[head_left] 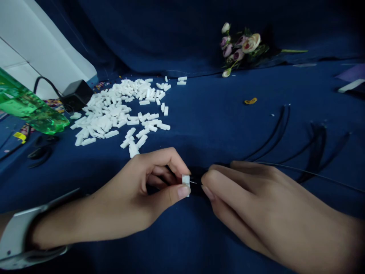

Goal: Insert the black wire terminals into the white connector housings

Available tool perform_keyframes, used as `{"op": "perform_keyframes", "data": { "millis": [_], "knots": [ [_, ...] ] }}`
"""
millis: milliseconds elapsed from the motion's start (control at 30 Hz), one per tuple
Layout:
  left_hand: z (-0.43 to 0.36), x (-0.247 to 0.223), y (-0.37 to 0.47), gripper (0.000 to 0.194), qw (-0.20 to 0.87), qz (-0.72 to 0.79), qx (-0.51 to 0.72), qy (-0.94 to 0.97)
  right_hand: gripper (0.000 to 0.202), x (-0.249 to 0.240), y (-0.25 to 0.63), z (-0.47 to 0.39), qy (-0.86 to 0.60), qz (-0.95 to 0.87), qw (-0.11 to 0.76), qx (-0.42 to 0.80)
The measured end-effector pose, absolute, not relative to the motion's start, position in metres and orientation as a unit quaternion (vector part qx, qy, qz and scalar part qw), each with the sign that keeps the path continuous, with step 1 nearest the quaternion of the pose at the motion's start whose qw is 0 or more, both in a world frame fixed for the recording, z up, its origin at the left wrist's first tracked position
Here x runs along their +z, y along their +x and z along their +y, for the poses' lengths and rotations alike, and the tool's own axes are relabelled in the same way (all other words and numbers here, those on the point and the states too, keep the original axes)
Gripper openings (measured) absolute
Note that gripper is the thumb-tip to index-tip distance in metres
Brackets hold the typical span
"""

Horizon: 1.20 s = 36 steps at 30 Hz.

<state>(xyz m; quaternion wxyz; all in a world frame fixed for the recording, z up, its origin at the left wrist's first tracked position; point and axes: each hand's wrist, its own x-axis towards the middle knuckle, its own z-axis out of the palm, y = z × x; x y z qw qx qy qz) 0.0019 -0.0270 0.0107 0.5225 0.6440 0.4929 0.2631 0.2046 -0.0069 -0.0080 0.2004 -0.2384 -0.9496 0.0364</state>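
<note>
Pinching: left hand (142, 186) grips white connector (186, 180), steadying it.
Feeding: right hand (251, 198) clasps black wire (313, 174) against it.
Beyond left hand: spare connector pile (119, 110), within reach.

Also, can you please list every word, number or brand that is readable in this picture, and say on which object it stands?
No text can be read.
Yellow tag beside the green bottle: any print too small and blurred.
Black adapter, white pieces, and the piece in the left hand: no marking visible.

Green bottle (31, 110), black adapter (77, 95), flower bunch (242, 47).
</note>
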Motion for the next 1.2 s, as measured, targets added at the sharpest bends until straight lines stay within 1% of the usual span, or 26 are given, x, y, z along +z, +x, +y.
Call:
{"op": "perform_keyframes", "data": {
  "millis": [433, 667, 767, 933, 1033, 1200],
  "knots": [
    [-0.0252, 0.0088, 0.0017, 0.004, 0.528, 0.489, 0.255, 0.646, 0.016, -0.0075, 0.2045, -0.0057, -0.24, -0.951, 0.191, 0.047],
    [-0.0271, 0.0074, 0.0014, 0.006, 0.508, 0.488, 0.266, 0.658, 0.017, -0.01, 0.2041, -0.0058, -0.238, -0.947, 0.212, 0.043],
    [-0.0272, 0.0081, 0.0023, 0.005, 0.499, 0.493, 0.26, 0.664, 0.016, -0.0116, 0.2049, -0.0064, -0.243, -0.949, 0.2, 0.034],
    [-0.0272, 0.0084, 0.0018, 0.004, 0.498, 0.489, 0.255, 0.67, 0.017, -0.0109, 0.2058, -0.0077, -0.234, -0.952, 0.195, -0.032],
    [-0.0271, 0.0077, 0.0016, 0.003, 0.502, 0.489, 0.259, 0.665, 0.018, -0.011, 0.2055, -0.0079, -0.226, -0.949, 0.207, -0.075],
    [-0.0275, 0.0061, 0.0029, 0.004, 0.494, 0.493, 0.278, 0.66, 0.018, -0.0106, 0.2037, -0.0091, -0.227, -0.945, 0.213, -0.099]
  ]
}}
